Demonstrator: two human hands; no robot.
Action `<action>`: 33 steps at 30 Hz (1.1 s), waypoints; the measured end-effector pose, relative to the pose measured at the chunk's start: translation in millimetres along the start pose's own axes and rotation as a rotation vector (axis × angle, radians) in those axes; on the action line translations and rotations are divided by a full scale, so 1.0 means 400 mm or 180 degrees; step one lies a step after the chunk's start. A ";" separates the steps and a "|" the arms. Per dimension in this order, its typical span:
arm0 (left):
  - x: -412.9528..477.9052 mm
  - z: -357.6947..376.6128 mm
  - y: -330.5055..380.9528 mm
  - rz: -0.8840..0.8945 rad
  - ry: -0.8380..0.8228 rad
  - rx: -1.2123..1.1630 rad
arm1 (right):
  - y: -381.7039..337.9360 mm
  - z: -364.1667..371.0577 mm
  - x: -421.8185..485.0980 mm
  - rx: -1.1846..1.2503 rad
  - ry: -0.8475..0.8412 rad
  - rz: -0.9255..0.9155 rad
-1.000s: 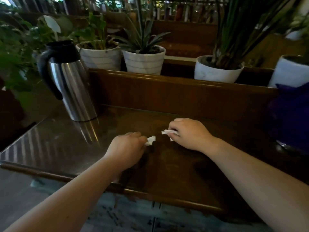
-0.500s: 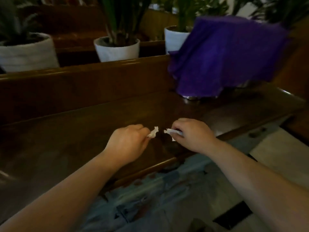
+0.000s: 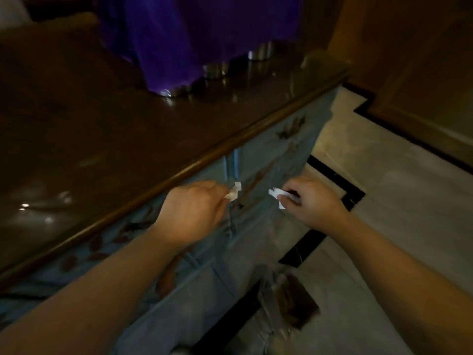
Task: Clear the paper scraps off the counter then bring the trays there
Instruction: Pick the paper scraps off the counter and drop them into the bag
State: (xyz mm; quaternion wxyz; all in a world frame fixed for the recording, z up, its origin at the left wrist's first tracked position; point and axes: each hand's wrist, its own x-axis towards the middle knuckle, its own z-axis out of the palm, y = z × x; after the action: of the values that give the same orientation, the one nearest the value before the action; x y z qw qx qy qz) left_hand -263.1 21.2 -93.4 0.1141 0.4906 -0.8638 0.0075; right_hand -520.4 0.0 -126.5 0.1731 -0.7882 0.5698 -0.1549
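Observation:
My left hand (image 3: pixel 194 213) pinches a small crumpled white paper scrap (image 3: pixel 235 191) between its fingertips. A second white paper scrap (image 3: pixel 277 197) is held in my right hand (image 3: pixel 311 204). Both hands hover off the dark wooden counter (image 3: pixel 107 149), in front of its rounded front edge and over the blue painted cabinet face (image 3: pixel 256 180) below. No trays are in sight.
A purple cloth (image 3: pixel 194 34) drapes over shiny metal items (image 3: pixel 217 69) at the counter's far end. Pale floor tiles with black borders (image 3: pixel 384 201) lie to the right. A blurred dark object (image 3: pixel 289 301) sits low on the floor by the cabinet. A wooden wall panel (image 3: pixel 422 60) stands at right.
My view has swung right and downward, away from the plants and the steel jug. Both hands, still holding the scraps, have come off the countertop to below its front edge.

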 end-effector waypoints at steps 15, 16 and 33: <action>0.135 0.465 0.256 0.0441 -0.0461 -0.0765 | 0.424 0.155 -0.352 0.0582 -0.0103 0.1647; 0.142 0.511 0.260 0.0522 -0.0532 -0.0847 | 0.443 0.196 -0.378 0.0637 -0.0123 0.1776; -0.030 1.215 0.325 0.0891 -0.2261 -0.1034 | 0.670 0.964 -0.586 0.1732 -0.0184 0.3698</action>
State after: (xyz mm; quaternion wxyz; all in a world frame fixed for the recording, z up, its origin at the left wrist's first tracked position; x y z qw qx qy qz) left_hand -459.6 38.2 -556.5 -0.1173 0.3161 -0.8978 -0.2832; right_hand -647.6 182.2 -601.9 0.4380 -0.2828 0.8394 -0.1536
